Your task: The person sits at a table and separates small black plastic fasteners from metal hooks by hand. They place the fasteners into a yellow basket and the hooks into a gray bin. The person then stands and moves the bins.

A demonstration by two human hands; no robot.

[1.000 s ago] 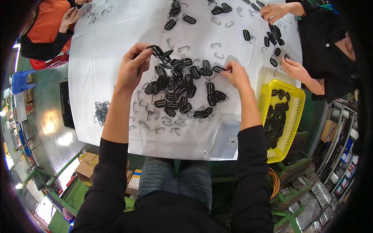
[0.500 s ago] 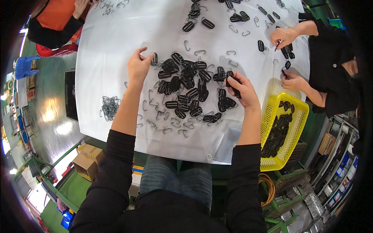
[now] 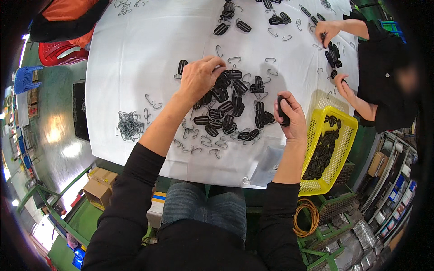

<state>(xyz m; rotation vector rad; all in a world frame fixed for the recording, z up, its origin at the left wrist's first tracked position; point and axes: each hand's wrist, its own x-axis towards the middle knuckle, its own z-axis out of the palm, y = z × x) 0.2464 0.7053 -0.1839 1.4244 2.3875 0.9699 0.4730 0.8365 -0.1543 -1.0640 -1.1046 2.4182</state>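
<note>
A heap of black slotted strap buckles [image 3: 227, 107] lies on the white-covered table with bent metal wire hooks [image 3: 205, 141] among and around it. My left hand [image 3: 201, 77] reaches over the heap's upper part, fingers curled together at the buckles; what sits between its fingertips is hidden. To the right of the heap, my right hand [image 3: 293, 115] grips a black buckle [image 3: 283, 111], raised and seen nearly edge-on. One single buckle [image 3: 182, 67] lies beyond my left wrist, apart from the heap.
A yellow basket [image 3: 341, 174] with black buckles inside stands at the table's right edge. A tangle of hooks [image 3: 130, 126] lies on the left. Across the right edge, a co-worker's hands [image 3: 329, 31] handle buckles. Another person's dark sleeve [image 3: 63, 27] shows at upper left.
My left hand has moved right, away from the single buckle and onto the heap. My right hand has shifted slightly right and down with its buckle.
</note>
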